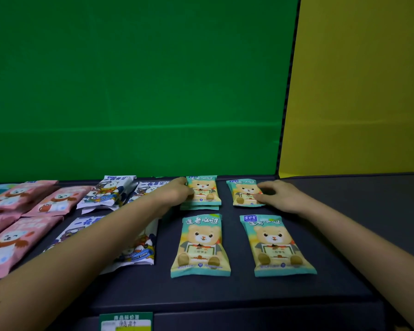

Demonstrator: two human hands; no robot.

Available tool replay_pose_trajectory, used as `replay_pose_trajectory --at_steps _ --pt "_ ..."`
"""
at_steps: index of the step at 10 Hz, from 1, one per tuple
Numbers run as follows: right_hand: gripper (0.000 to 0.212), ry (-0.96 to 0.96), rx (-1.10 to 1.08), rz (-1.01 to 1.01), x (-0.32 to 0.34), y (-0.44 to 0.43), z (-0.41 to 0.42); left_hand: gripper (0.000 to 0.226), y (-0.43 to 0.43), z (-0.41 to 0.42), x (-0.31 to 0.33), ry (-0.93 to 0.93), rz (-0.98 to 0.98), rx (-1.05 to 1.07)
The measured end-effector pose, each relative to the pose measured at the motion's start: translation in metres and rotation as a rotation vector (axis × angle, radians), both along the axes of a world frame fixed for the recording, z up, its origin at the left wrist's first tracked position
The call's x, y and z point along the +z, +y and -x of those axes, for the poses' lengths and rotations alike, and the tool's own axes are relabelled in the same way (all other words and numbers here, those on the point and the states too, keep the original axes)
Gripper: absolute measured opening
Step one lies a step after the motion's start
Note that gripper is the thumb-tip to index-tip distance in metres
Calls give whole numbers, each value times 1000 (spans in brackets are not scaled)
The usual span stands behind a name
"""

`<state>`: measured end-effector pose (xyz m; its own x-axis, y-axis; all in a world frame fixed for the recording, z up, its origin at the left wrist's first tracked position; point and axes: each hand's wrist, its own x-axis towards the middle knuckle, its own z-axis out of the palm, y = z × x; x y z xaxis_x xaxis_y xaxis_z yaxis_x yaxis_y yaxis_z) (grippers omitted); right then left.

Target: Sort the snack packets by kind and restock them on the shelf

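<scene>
Gripping two teal bear pkts at once, both in the far row on the shelf (344,235), near frame centre. My left hand (179,192) has its fingers curled round the left edge of the far-left teal pkt (204,191). That one lies on top of a second teal pkt (198,208), w/ only its lower edge showing. My right hand (276,194) pinches the right edge of the far-right teal pkt (244,193), fingers curled at its upper corner and thumb lower on the same side; that pkt lies flat on the dark board.

Lower in the frame two more of the same kind lie flat & apart, the near-left teal pkt (200,244) and the near-right teal pkt (276,244), bear side up, tops toward the back.

Left of centre are the white-navy pkts (108,192): some at the back, one nearer & partly hidden under my left forearm. Far left of the frame holds the pink pkts (58,199), several, some overlapping.

A green panel (129,91) fills the upper left & middle, a yellow panel (356,91) the upper right. Btm centre, a green price tag (126,321) sits on the shelf front, writing too small to read
</scene>
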<state>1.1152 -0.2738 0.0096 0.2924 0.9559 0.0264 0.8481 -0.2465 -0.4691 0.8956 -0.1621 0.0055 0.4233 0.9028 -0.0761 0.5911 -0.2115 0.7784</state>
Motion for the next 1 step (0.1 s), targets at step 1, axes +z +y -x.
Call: replay_pose_trajectory --at_steps 1 --pt "53 -126 -13 27 5 -4 -2 44 -8 8 21 -7 -143 40"
